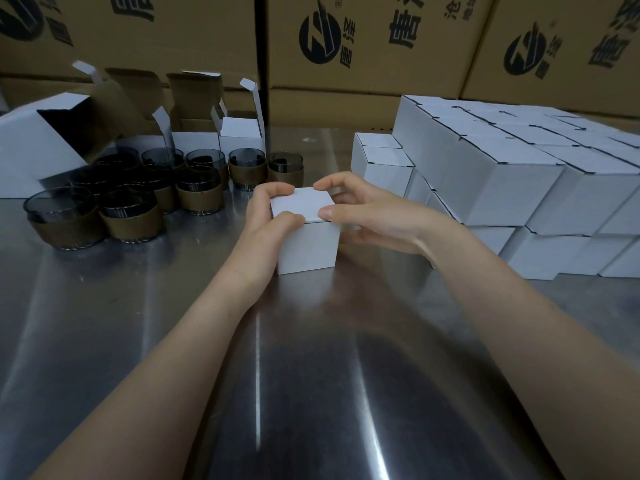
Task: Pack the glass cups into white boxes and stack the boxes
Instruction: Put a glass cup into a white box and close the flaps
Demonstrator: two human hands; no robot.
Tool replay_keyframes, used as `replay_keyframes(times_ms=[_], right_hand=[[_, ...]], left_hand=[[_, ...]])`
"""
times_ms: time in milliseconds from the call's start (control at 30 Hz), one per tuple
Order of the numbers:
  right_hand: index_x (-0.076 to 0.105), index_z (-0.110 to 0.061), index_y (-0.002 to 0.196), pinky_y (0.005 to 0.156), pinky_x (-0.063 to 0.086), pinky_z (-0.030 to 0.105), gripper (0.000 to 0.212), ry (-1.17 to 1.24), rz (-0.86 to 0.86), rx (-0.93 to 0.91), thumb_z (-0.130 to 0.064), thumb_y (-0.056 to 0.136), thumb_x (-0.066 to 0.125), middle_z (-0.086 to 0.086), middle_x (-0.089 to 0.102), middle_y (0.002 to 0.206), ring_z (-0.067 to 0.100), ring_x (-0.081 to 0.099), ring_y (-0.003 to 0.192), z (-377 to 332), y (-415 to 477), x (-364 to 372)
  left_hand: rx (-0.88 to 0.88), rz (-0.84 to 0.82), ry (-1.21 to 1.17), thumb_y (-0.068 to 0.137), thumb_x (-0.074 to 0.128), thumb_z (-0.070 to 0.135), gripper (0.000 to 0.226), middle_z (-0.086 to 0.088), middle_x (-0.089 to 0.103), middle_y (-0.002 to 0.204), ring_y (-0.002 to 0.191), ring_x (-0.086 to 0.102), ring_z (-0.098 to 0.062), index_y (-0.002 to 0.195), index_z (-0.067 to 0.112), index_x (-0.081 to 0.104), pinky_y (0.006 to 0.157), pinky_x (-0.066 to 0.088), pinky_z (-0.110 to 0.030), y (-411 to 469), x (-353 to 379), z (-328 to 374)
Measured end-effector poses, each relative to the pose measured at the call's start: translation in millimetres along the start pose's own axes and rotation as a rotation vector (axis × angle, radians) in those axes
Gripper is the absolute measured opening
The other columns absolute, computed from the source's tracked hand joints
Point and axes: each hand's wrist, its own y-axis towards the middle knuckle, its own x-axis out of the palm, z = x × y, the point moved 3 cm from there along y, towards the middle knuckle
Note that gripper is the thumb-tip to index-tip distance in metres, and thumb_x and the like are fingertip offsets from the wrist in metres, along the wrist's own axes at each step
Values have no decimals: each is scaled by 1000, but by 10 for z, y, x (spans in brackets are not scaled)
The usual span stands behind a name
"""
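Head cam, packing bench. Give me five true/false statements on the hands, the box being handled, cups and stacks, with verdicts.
1. The left hand and right hand both hold the white box in the middle of the table. True.
2. That box's lid stands upright and open. False: the lid lies flat on top, with fingers on its edges.
3. The glass cups stand to the right of that box. False: they are grouped on its left.
4. The closed boxes are stacked on the right. True.
5. Every box on the table is shut. False: open boxes with raised flaps stand behind the cups.
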Motion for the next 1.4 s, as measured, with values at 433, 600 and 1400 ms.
replay_keyframes(times_ms=[433, 600, 1400], right_hand=[[50, -26, 132, 104, 46, 41, 48, 60, 24, 29, -9, 90, 66, 9, 59, 130, 13, 62, 107, -16, -1, 14], [45, -25, 137, 104, 45, 39, 56, 161, 29, 53, -4, 89, 65, 3, 62, 124, 16, 61, 110, 15, 28, 5], [46, -15, 139, 74, 50, 27, 55, 191, 111, 77, 0, 89, 64, 3, 64, 116, 16, 62, 101, -35, 23, 47]], left_hand=[[-1, 37, 3, 67, 47, 28, 37, -4, 44, 133, 116, 51, -17, 101, 37, 60, 90, 45, -31, 17, 70, 96], [-23, 63, 15, 65, 46, 27, 36, 0, 43, 128, 116, 49, -13, 96, 33, 64, 96, 44, -31, 13, 77, 115], [-77, 15, -129, 72, 49, 25, 30, -13, 44, 139, 126, 48, -32, 100, 28, 59, 106, 41, -50, -50, 33, 103]])
